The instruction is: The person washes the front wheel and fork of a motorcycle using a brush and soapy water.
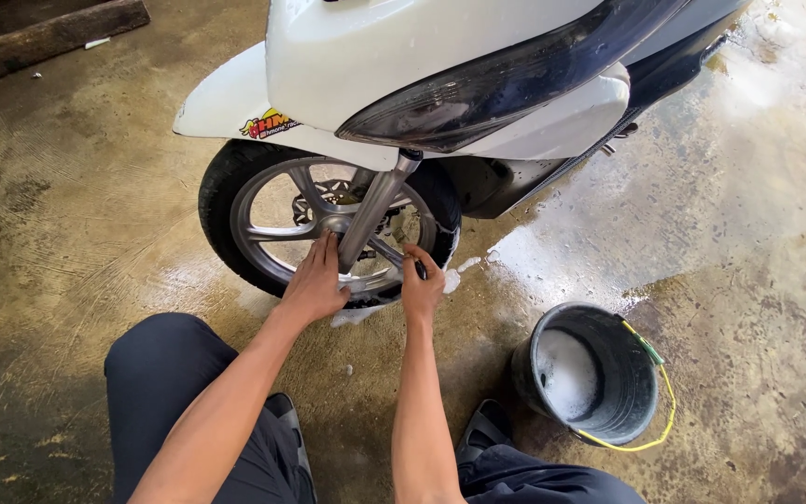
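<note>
Left hand flat on the scooter's soapy silver spoked front wheel, right hand pinching its rim; suds on, rinse pending, black foam bucket nearby.

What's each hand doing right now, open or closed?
Left hand: open, flat against the front wheel.
Right hand: fingers curled at the wheel rim; holding anything, cannot tell.

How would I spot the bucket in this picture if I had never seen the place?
Start at the white scooter and its front wheel, where the person's left hand and right hand are busy. Drop down and to the right across the wet concrete floor to the bucket. It is the only round black container, with white suds inside and a thin yellow handle.
</note>
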